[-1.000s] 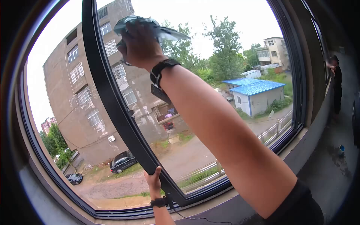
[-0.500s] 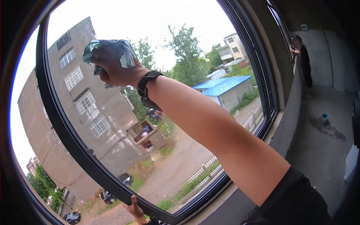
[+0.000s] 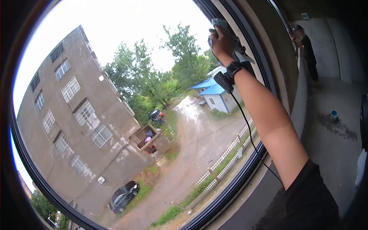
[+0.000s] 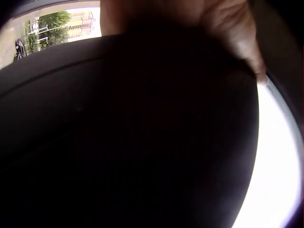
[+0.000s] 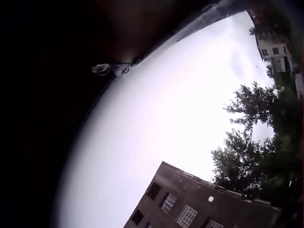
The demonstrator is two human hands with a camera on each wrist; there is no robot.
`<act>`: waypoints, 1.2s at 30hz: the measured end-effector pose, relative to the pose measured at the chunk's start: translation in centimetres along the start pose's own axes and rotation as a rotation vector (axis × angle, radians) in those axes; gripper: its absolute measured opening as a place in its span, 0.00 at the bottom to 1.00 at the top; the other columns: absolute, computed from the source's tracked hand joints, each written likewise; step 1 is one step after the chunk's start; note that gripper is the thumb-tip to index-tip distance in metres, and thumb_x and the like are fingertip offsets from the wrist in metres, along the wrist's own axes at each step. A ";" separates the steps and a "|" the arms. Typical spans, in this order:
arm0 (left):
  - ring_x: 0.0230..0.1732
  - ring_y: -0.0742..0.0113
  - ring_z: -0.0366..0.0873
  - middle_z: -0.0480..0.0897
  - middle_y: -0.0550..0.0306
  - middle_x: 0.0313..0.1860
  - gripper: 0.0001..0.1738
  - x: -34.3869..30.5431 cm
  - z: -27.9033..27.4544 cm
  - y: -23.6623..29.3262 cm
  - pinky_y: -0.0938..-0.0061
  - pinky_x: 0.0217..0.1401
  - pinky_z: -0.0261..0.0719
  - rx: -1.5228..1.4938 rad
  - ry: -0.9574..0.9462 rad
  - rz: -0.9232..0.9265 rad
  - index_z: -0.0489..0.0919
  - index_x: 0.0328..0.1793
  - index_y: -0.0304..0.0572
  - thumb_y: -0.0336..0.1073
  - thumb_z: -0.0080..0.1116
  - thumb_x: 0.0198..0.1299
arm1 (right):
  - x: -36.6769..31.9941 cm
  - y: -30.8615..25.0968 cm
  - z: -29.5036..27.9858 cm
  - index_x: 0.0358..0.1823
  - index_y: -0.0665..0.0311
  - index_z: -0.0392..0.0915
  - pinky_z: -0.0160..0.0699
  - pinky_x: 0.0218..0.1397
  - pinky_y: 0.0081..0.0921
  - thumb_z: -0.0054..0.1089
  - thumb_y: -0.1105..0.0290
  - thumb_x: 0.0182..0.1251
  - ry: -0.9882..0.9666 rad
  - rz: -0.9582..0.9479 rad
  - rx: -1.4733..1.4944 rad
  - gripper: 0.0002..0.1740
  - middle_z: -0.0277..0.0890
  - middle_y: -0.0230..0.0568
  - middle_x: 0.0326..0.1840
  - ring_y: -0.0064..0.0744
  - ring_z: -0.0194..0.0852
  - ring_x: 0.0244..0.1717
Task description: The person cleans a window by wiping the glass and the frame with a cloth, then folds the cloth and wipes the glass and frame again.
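My right hand (image 3: 222,43) grips a crumpled grey-green cloth (image 3: 219,23) high on the right side of the window. The cloth overlaps the dark right upright of the window frame (image 3: 248,68) in the head view. A crumpled grey bit of it shows at the edge of the dark area in the right wrist view, where the hand is mostly in shadow. My left hand (image 4: 228,21) is out of the head view. In the left wrist view it grips a broad dark frame bar (image 4: 61,85), with a fingertip at the bar's right edge.
A black cable (image 3: 251,132) hangs from the right wrist's camera. Indoors on the right, another person (image 3: 308,51) stands at a further window. A small blue bucket (image 3: 334,114) stands on the grey floor by a wet patch. Outside are a building (image 3: 73,115), a parked car (image 3: 124,196) and a fence.
My right hand with the cloth has moved from the upper left of the glass across to the right upright. The dark post has left the middle of the head view, and my left hand has dropped out of it.
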State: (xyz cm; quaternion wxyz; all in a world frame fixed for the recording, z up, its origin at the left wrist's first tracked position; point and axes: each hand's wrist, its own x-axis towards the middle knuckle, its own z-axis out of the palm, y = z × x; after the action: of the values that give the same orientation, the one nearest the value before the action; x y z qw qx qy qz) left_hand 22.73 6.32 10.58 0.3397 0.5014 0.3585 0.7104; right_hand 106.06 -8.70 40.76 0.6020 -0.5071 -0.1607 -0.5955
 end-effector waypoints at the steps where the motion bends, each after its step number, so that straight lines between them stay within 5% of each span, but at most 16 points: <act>1: 0.35 0.65 0.78 0.78 0.53 0.39 0.36 0.1 -0.1 -0.1 0.72 0.34 0.80 -0.010 -0.006 -0.002 0.72 0.52 0.33 0.61 0.63 0.54 | 0.0 -0.3 -0.7 0.61 0.63 0.72 0.62 0.67 0.37 0.50 0.58 0.65 -0.060 0.036 0.023 0.26 0.70 0.49 0.62 0.46 0.65 0.64; 3: 0.36 0.65 0.78 0.78 0.52 0.40 0.37 0.3 -0.3 -0.4 0.72 0.34 0.80 -0.030 -0.020 -0.003 0.72 0.52 0.33 0.61 0.63 0.54 | -0.6 -4.8 -2.6 0.62 0.64 0.71 0.59 0.69 0.40 0.49 0.56 0.66 -0.120 0.179 0.058 0.27 0.69 0.52 0.62 0.49 0.63 0.64; 8: 0.36 0.65 0.78 0.78 0.52 0.40 0.38 0.7 -0.6 -2.3 0.72 0.34 0.80 -0.128 -0.108 0.005 0.73 0.52 0.32 0.62 0.63 0.53 | -6.8 -22.7 -7.2 0.63 0.68 0.67 0.52 0.71 0.49 0.51 0.55 0.67 -0.165 -0.252 0.450 0.30 0.61 0.58 0.66 0.58 0.54 0.67; 12: 0.42 0.64 0.78 0.78 0.52 0.46 0.42 1.6 -1.1 -4.1 0.71 0.34 0.81 -0.096 -0.207 0.004 0.70 0.59 0.33 0.64 0.61 0.54 | -12.5 -36.2 -11.6 0.58 0.72 0.67 0.53 0.70 0.49 0.61 0.61 0.56 -0.165 -0.314 0.720 0.31 0.62 0.57 0.62 0.56 0.57 0.65; 13: 0.42 0.60 0.79 0.78 0.50 0.47 0.37 0.5 0.2 -3.0 0.70 0.40 0.81 -0.182 -0.234 -0.012 0.68 0.58 0.34 0.57 0.65 0.54 | -14.5 -38.9 -12.6 0.57 0.73 0.68 0.54 0.69 0.50 0.60 0.63 0.55 -0.107 -0.333 0.761 0.30 0.62 0.58 0.62 0.57 0.57 0.64; 18: 0.42 0.61 0.78 0.77 0.49 0.45 0.37 0.1 2.2 -3.2 0.71 0.43 0.79 -0.130 -0.276 0.036 0.66 0.59 0.35 0.55 0.66 0.54 | -22.9 -47.8 -17.3 0.58 0.72 0.70 0.51 0.72 0.50 0.56 0.63 0.55 -0.302 -0.476 0.876 0.29 0.62 0.55 0.65 0.55 0.54 0.68; 23: 0.43 0.62 0.78 0.77 0.50 0.45 0.37 0.0 2.2 -2.8 0.72 0.46 0.78 -0.098 -0.295 0.045 0.67 0.59 0.35 0.55 0.65 0.55 | -29.9 -50.2 -19.6 0.59 0.67 0.71 0.46 0.75 0.48 0.52 0.60 0.57 -0.331 -0.740 0.975 0.29 0.62 0.48 0.67 0.50 0.52 0.71; 24: 0.43 0.62 0.78 0.77 0.50 0.46 0.37 0.0 2.1 -2.9 0.72 0.46 0.77 -0.098 -0.281 0.030 0.67 0.59 0.34 0.56 0.65 0.55 | -30.0 -49.7 -19.5 0.53 0.62 0.75 0.56 0.73 0.40 0.50 0.61 0.56 -0.205 -0.798 0.886 0.23 0.69 0.42 0.60 0.44 0.62 0.65; 27: 0.46 0.61 0.78 0.77 0.50 0.49 0.40 -0.2 2.1 -2.5 0.71 0.48 0.77 -0.062 -0.245 -0.022 0.69 0.58 0.31 0.60 0.64 0.53 | -27.6 -47.1 -19.1 0.46 0.60 0.75 0.60 0.70 0.35 0.49 0.61 0.54 -0.180 -1.082 0.915 0.20 0.71 0.41 0.56 0.39 0.63 0.64; 30: 0.46 0.60 0.78 0.77 0.50 0.49 0.42 0.4 1.1 -3.3 0.71 0.48 0.77 -0.042 -0.243 -0.040 0.70 0.58 0.31 0.62 0.64 0.52 | -25.3 -44.5 -17.4 0.45 0.60 0.75 0.61 0.69 0.34 0.50 0.61 0.52 -0.146 -1.171 1.034 0.19 0.73 0.40 0.55 0.39 0.64 0.63; 36: 0.47 0.59 0.77 0.77 0.50 0.50 0.47 0.9 -2.6 -3.6 0.68 0.49 0.78 0.004 -0.200 -0.069 0.69 0.58 0.30 0.68 0.62 0.49 | -17.4 -35.0 -13.3 0.52 0.57 0.78 0.59 0.70 0.37 0.54 0.59 0.54 -0.188 -0.931 0.902 0.23 0.71 0.37 0.61 0.36 0.66 0.63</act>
State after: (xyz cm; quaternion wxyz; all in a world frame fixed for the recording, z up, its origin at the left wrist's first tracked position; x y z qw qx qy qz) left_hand 20.49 8.55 7.30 0.3970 0.5578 0.3412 0.6441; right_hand 65.58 -1.87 35.76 0.4183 -0.1322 -0.6492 -0.6213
